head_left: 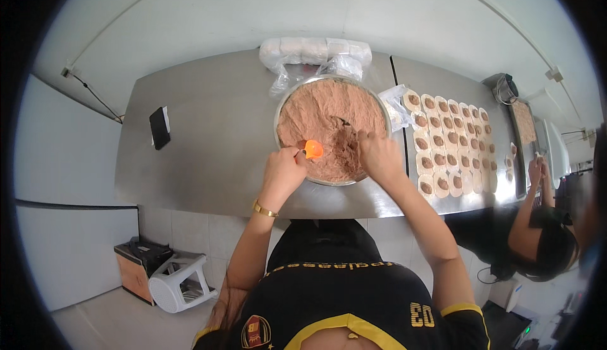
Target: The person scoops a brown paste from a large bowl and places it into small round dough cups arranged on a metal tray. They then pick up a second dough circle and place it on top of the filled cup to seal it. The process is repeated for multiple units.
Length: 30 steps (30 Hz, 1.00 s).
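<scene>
A large round metal bowl (278,136) stands in front of me, filled with a pinkish-brown meat filling (335,100). Over the bowl's left side my left hand (284,170) is closed around the handle of a small orange scoop (313,149). The scoop's cup rests at the filling's surface; what it contains is hard to make out. My right hand (381,158) is at the bowl's right side, fingers curled down at the filling beside a dug-out hollow (346,140). Whether those fingers grip any filling is hidden.
Right of the bowl lie rows of pale dough rounds (422,141) topped with filling. Plastic-wrapped rolls (316,51) sit behind the bowl. A phone (160,128) lies far left on the steel table (208,154). Another person's hands (539,168) work near a tray (525,125) at right.
</scene>
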Available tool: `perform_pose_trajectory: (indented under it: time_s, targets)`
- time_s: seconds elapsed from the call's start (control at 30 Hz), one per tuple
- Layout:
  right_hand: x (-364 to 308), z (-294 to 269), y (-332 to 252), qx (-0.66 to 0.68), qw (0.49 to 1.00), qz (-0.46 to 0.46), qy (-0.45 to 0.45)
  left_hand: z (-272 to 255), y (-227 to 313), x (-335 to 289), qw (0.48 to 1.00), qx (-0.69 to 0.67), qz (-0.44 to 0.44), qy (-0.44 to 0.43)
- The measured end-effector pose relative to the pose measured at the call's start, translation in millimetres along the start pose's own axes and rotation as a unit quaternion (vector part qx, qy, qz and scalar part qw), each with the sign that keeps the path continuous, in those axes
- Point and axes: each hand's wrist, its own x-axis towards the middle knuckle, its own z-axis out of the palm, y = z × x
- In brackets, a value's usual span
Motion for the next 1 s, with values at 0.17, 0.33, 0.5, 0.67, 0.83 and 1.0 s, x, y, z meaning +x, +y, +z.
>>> perform_pose_trajectory:
  time_s: [0.17, 0.33, 0.5, 0.67, 0.83, 1.0]
  targets:
    - [-25, -6, -32, 0.020, 0.999, 0.015, -0.025, 3, -1, 11, 1.000, -0.022, -0.001, -0.007]
    - [-40, -3, -47, 0.041, 0.997, 0.058, -0.037, 15, -12, 23, 0.998, -0.059, 0.026, -0.017]
    - [-45, 7, -70, 0.046, 0.995, 0.083, -0.005, 22, -27, 32, 0.977, -0.193, -0.049, -0.081]
    - [-58, 22, -75, 0.013, 0.996, 0.081, 0.019, 16, -21, 35, 0.927, -0.321, -0.144, -0.132]
    - [-61, 7, -50, 0.083, 0.992, 0.094, 0.004, 20, -34, 37, 0.954, -0.258, -0.084, -0.128]
    - [-54, 29, -62, 0.053, 0.995, 0.067, 0.049, 20, -33, 39, 0.960, -0.242, -0.062, -0.128]
